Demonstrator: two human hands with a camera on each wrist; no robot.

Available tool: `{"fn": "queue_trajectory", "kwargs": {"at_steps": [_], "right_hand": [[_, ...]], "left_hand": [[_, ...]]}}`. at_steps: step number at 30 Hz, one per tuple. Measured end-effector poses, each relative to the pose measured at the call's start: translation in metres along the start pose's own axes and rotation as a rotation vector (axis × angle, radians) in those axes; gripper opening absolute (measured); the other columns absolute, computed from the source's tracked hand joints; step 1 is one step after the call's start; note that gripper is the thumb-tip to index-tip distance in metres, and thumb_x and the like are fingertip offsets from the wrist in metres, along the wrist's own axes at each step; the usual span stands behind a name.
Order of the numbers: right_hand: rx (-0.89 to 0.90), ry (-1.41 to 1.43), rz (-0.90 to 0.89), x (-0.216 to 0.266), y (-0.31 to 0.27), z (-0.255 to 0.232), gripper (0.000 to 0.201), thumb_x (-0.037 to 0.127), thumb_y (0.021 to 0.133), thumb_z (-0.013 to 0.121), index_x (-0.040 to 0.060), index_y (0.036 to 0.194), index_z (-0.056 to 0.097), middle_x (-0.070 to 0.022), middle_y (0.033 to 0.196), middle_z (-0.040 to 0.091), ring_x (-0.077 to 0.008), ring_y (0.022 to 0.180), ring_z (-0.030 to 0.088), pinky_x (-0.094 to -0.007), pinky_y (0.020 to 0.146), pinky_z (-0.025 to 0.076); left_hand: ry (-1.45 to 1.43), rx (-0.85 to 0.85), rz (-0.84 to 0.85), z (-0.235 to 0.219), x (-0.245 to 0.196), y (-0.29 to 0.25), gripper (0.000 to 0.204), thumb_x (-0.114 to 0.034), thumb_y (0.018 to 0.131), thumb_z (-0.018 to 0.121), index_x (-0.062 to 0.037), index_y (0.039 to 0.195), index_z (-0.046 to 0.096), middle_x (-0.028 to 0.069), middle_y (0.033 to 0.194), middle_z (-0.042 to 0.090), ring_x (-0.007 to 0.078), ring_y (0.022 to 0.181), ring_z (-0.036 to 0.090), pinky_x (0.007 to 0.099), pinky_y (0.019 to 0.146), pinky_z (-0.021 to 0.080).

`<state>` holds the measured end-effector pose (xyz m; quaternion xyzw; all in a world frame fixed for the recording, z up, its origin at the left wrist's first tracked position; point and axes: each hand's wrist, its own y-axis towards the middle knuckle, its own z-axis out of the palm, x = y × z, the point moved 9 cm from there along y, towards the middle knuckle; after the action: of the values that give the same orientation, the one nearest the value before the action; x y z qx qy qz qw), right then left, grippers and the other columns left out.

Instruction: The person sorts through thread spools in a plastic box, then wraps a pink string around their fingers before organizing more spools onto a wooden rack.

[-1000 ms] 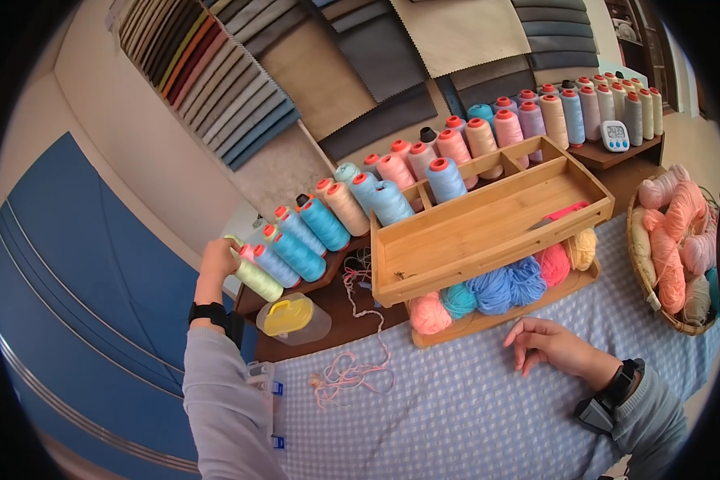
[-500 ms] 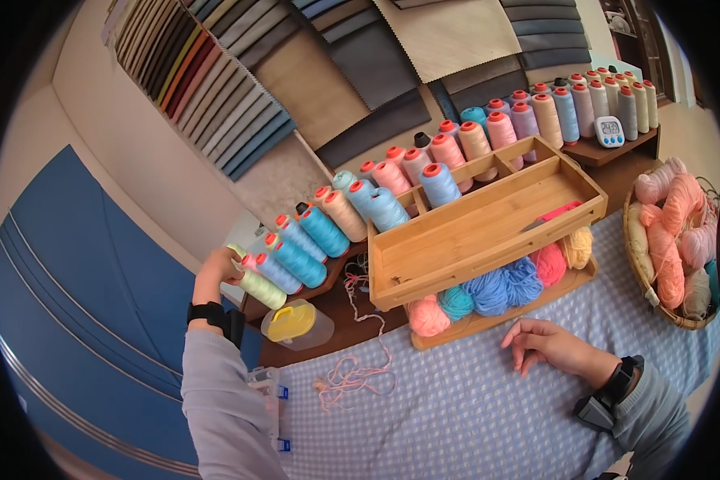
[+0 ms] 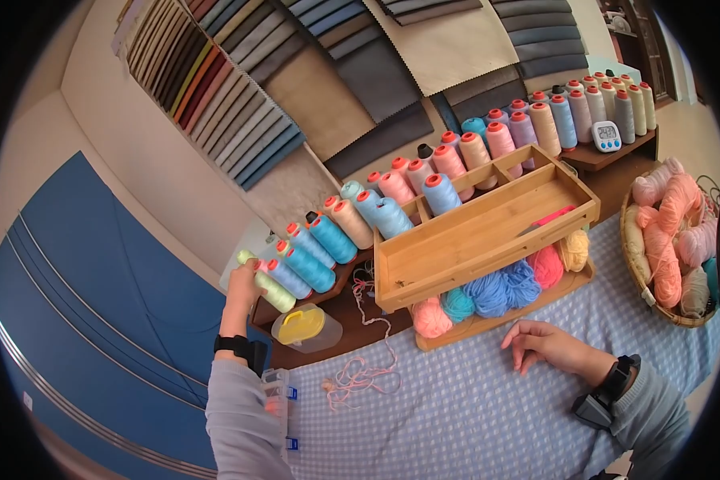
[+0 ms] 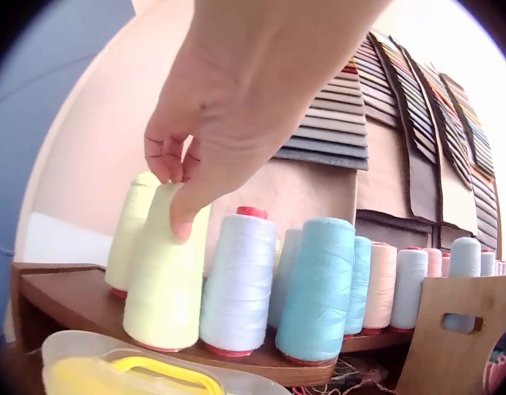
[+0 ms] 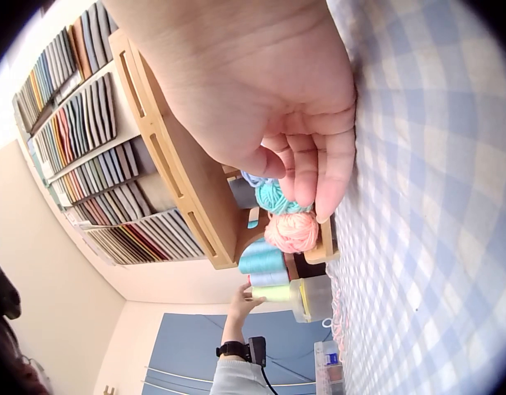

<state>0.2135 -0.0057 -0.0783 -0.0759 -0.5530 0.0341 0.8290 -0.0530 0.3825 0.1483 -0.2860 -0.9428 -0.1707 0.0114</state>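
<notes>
At the left end of the shelf, my left hand (image 3: pixel 242 292) grips the top of a pale yellow-green thread cone (image 4: pixel 164 284), thumb on the near side and fingers behind. The cone's base is at the shelf board, and a second yellow-green cone (image 4: pixel 129 230) stands just behind it. Beside it is a pale lavender-blue cone (image 4: pixel 239 284) with a red top, then a turquoise one (image 4: pixel 317 288). My right hand (image 3: pixel 556 350) rests on the checked tablecloth (image 3: pixel 456 400), fingers loosely bent and holding nothing, in front of the yarn balls.
A clear tub with a yellow lid (image 3: pixel 302 325) stands below the cones. A wooden rack (image 3: pixel 488 240) holds yarn balls (image 3: pixel 500 288) underneath. Tangled pink yarn (image 3: pixel 360 384) lies on the cloth. To the right are a basket of skeins (image 3: pixel 668 300) and a white timer (image 3: pixel 606 136).
The head view has shifted, so the scene sits a little differently. My left hand stays at the yellow-green cones, its fingers now over a cone's top. The right hand has not moved.
</notes>
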Motion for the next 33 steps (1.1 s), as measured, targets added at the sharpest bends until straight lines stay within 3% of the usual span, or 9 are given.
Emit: {"fn": "queue_trajectory", "kwargs": {"at_steps": [5, 11, 14, 16, 20, 22, 23, 25, 33], "right_hand": [[0.014, -0.017, 0.006, -0.003, 0.001, 0.0, 0.019, 0.013, 0.09, 0.041, 0.0014, 0.1, 0.051, -0.0056, 0.07, 0.055, -0.0146, 0.069, 0.057, -0.027, 0.063, 0.051], [0.009, 0.004, 0.013, -0.003, 0.0, 0.0, 0.016, 0.009, 0.089, 0.042, 0.0005, 0.099, 0.051, -0.0059, 0.071, 0.056, -0.0141, 0.069, 0.058, -0.0247, 0.062, 0.051], [0.015, 0.002, 0.012, -0.003, 0.0, 0.001, 0.016, 0.009, 0.089, 0.042, 0.0004, 0.099, 0.051, -0.0057, 0.072, 0.056, -0.0137, 0.068, 0.058, -0.0243, 0.062, 0.05], [0.018, 0.006, 0.009, -0.003, 0.0, 0.0, 0.016, 0.009, 0.089, 0.042, 0.0004, 0.099, 0.051, -0.0057, 0.072, 0.056, -0.0136, 0.068, 0.058, -0.0242, 0.062, 0.05], [0.031, -0.025, -0.003, -0.004, 0.001, 0.0, 0.019, 0.014, 0.091, 0.041, 0.0015, 0.101, 0.051, -0.0058, 0.071, 0.055, -0.0146, 0.069, 0.057, -0.0271, 0.063, 0.051], [0.031, -0.022, 0.0, -0.004, 0.001, 0.001, 0.019, 0.014, 0.091, 0.041, 0.0015, 0.101, 0.051, -0.0059, 0.071, 0.055, -0.0146, 0.069, 0.057, -0.027, 0.063, 0.051], [0.031, -0.017, 0.002, -0.004, 0.001, 0.001, 0.019, 0.014, 0.09, 0.041, 0.0015, 0.101, 0.051, -0.0059, 0.071, 0.055, -0.0145, 0.069, 0.057, -0.0269, 0.063, 0.051], [0.028, -0.02, 0.007, -0.004, 0.0, 0.001, 0.019, 0.013, 0.09, 0.041, 0.0014, 0.101, 0.05, -0.0059, 0.071, 0.055, -0.0145, 0.068, 0.057, -0.0269, 0.063, 0.051], [0.018, -0.036, 0.025, -0.003, -0.001, 0.001, 0.019, 0.008, 0.089, 0.039, 0.0009, 0.102, 0.05, -0.0062, 0.073, 0.055, -0.0142, 0.071, 0.056, -0.0266, 0.064, 0.051]], "left_hand": [[-0.115, -0.104, 0.004, -0.004, 0.003, 0.0, 0.071, 0.002, 0.049, 0.078, -0.0039, 0.115, 0.05, 0.0169, 0.101, 0.059, 0.031, 0.096, 0.056, 0.0365, 0.082, 0.047], [-0.154, -0.121, -0.016, 0.005, 0.013, -0.001, 0.069, 0.001, 0.051, 0.077, -0.0047, 0.114, 0.051, 0.0138, 0.092, 0.059, 0.0282, 0.09, 0.055, 0.0354, 0.08, 0.046], [-0.154, -0.151, 0.009, 0.007, 0.015, -0.008, 0.072, 0.001, 0.05, 0.078, -0.0069, 0.117, 0.05, 0.012, 0.1, 0.054, 0.0271, 0.095, 0.052, 0.0358, 0.081, 0.045], [-0.311, -0.242, -0.167, 0.005, 0.032, -0.017, 0.075, -0.002, 0.052, 0.078, -0.0095, 0.12, 0.048, 0.01, 0.108, 0.047, 0.0251, 0.097, 0.05, 0.0364, 0.083, 0.044], [-0.467, -0.243, -0.352, 0.025, 0.049, -0.027, 0.077, 0.0, 0.057, 0.074, -0.0106, 0.125, 0.039, 0.011, 0.116, 0.044, 0.0248, 0.108, 0.046, 0.034, 0.085, 0.042], [-1.103, 0.001, -0.46, 0.065, 0.045, -0.033, 0.081, 0.003, 0.063, 0.068, -0.0148, 0.132, 0.029, 0.0105, 0.125, 0.039, 0.026, 0.111, 0.046, 0.0372, 0.09, 0.041], [-1.105, 0.001, -0.461, 0.072, 0.048, -0.034, 0.081, 0.003, 0.063, 0.068, -0.0148, 0.132, 0.029, 0.0105, 0.125, 0.039, 0.026, 0.111, 0.046, 0.0372, 0.09, 0.041], [-1.369, 0.081, -0.425, 0.097, 0.045, -0.032, 0.081, 0.009, 0.066, 0.06, -0.0135, 0.134, 0.022, 0.0097, 0.127, 0.039, 0.0248, 0.117, 0.041, 0.0341, 0.095, 0.036], [-1.517, 0.097, -0.24, 0.127, 0.044, -0.014, 0.075, 0.012, 0.067, 0.053, -0.0066, 0.133, 0.024, 0.0094, 0.125, 0.042, 0.0248, 0.116, 0.042, 0.0333, 0.097, 0.034]]}}
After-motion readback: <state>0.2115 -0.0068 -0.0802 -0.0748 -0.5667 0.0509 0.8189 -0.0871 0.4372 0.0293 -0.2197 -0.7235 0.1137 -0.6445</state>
